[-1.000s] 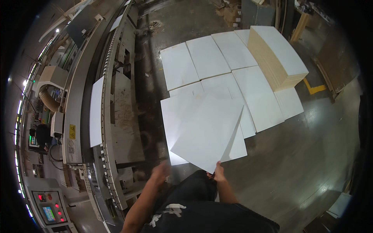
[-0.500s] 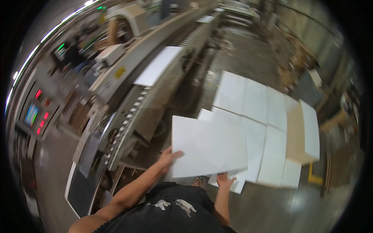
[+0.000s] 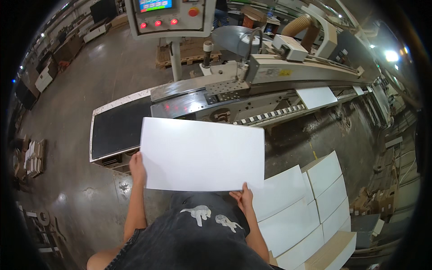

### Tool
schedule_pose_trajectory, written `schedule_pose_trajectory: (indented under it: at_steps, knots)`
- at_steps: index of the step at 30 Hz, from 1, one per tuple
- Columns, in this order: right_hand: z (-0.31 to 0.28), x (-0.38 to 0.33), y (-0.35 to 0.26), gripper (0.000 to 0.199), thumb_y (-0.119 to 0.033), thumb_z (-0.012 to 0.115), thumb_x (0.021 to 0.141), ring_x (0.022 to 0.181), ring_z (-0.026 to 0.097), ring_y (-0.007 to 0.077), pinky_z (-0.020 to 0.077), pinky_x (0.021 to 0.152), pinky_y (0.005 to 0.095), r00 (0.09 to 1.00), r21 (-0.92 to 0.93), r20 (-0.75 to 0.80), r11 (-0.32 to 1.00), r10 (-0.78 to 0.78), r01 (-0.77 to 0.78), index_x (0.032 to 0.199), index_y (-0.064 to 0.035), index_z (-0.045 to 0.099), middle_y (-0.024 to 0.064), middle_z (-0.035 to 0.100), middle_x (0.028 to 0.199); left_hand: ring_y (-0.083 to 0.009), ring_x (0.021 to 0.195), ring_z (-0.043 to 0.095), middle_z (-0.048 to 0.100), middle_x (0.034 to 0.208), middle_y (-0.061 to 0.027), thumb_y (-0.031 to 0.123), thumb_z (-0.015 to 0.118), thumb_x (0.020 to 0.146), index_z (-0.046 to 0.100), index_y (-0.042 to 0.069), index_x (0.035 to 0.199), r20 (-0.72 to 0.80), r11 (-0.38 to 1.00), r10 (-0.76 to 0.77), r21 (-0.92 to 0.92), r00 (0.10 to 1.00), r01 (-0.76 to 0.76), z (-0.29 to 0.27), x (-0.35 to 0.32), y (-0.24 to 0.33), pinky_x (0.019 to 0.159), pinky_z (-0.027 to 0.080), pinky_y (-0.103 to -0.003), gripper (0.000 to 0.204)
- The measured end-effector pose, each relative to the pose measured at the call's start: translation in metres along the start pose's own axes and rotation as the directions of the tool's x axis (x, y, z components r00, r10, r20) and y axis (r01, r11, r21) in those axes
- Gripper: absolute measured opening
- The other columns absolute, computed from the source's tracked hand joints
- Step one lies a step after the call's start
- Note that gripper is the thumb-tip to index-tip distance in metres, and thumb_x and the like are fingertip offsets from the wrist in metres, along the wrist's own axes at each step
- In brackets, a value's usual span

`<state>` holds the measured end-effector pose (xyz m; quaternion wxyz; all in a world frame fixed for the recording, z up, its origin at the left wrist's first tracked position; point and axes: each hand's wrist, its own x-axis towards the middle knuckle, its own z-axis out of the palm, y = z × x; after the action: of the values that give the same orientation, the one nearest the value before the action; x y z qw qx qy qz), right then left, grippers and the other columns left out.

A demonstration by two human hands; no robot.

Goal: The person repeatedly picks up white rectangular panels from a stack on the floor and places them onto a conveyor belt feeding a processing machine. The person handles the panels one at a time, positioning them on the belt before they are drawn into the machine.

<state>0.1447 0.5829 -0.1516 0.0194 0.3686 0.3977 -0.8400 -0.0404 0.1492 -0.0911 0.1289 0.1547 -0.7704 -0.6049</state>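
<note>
White panel (image 3: 202, 155), grasped at its near corners by left hand (image 3: 137, 167) and right hand (image 3: 243, 198), carried level toward the black infeed belt (image 3: 118, 128); next, presumably, squaring onto it.

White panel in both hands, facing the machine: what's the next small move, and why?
Probably ease the white panel forward and down onto the black infeed belt. The left hand grips its left edge and the right hand its near edge, holding it level just short of the belt. The belt's visible part is bare, and another white panel already lies further along the machine's roller track.
</note>
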Motion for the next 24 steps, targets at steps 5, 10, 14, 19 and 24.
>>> schedule_pose_trajectory:
  at_steps: [5, 10, 14, 19, 24]
  knots:
    - [0.122, 0.043, -0.023, 0.049, -0.040, 0.049, 0.105, 0.076, 0.072, 0.0265, 0.0617, 0.065, 0.0373, 0.990, -0.273, 0.081, 0.952, -0.118, 0.136, 0.121, 0.0058, 0.050, 0.0191, 0.068, 0.097, -0.0111, 0.079, 0.051, 0.061, 0.086, -0.0022, 0.041, 0.055, 0.102, 0.063, -0.001, 0.097, -0.123, 0.944, -0.315, -0.145, 0.941, 0.297, -0.060, 0.041, -0.020, 0.073, 0.044, -0.029, 0.043]
    - [0.207, 0.081, -0.030, 0.046, -0.039, 0.051, 0.104, 0.069, 0.069, 0.0262, 0.0614, 0.060, 0.0392, 0.996, -0.303, -0.022, 0.950, -0.082, 0.072, 0.119, 0.0045, 0.050, 0.0153, 0.065, 0.088, -0.0121, 0.084, 0.054, 0.062, 0.093, -0.0033, 0.040, 0.067, 0.096, 0.060, 0.002, 0.098, -0.169, 0.902, -0.425, -0.156, 0.889, 0.402, -0.084, 0.092, -0.053, 0.077, 0.046, -0.029, 0.039]
    - [0.238, 0.095, -0.037, 0.046, -0.040, 0.050, 0.104, 0.067, 0.067, 0.0262, 0.0610, 0.059, 0.0417, 0.992, -0.322, -0.099, 0.946, -0.077, 0.042, 0.120, 0.0029, 0.049, 0.0146, 0.064, 0.086, -0.0160, 0.095, 0.057, 0.063, 0.104, -0.0078, 0.034, 0.070, 0.095, 0.053, 0.000, 0.111, -0.115, 0.918, -0.390, -0.122, 0.913, 0.377, -0.074, 0.110, -0.054, 0.086, 0.047, -0.031, 0.041]
    - [0.254, 0.115, -0.052, 0.044, -0.039, 0.047, 0.105, 0.067, 0.067, 0.0261, 0.0607, 0.059, 0.0416, 0.986, -0.379, -0.130, 0.924, -0.103, 0.047, 0.122, 0.0016, 0.048, 0.0152, 0.064, 0.087, -0.0212, 0.106, 0.055, 0.059, 0.116, -0.0160, 0.036, 0.067, 0.096, 0.048, -0.002, 0.119, -0.100, 0.908, -0.410, 0.046, 0.907, 0.416, -0.057, 0.127, -0.038, 0.094, 0.045, -0.035, 0.048]
    - [0.262, 0.123, -0.061, 0.045, -0.038, 0.043, 0.106, 0.066, 0.067, 0.0264, 0.0610, 0.057, 0.0407, 0.992, -0.405, -0.099, 0.914, -0.072, 0.026, 0.122, 0.0037, 0.045, 0.0166, 0.064, 0.089, -0.0222, 0.106, 0.054, 0.059, 0.116, -0.0174, 0.038, 0.065, 0.097, 0.048, -0.003, 0.120, -0.138, 0.891, -0.407, 0.160, 0.903, 0.425, -0.051, 0.141, -0.043, 0.095, 0.044, -0.036, 0.050]
